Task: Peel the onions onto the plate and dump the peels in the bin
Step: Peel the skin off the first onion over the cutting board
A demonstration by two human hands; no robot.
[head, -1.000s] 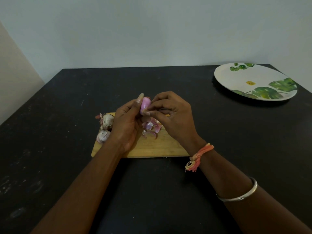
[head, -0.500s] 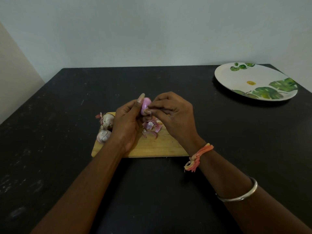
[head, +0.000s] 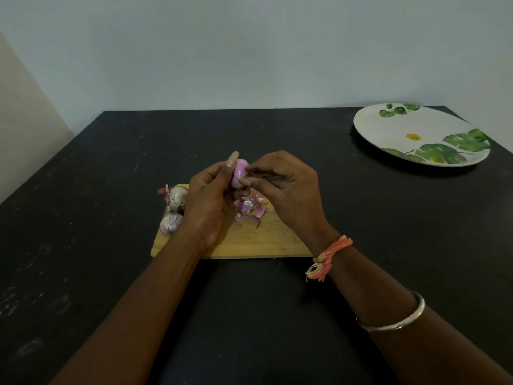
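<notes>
Both left grip [head: 208, 195] and right grip [head: 288, 190] pinch onion [head: 239, 171].

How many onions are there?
3: small pink peeled onion in left hand and right hand; pale unpeeled onion and second unpeeled onion at wooden board's left end. Others may be hidden.

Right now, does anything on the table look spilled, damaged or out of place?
Nothing stands out. The loose peels lie heaped on the wooden board, and two unpeeled onions sit at its left end.
</notes>
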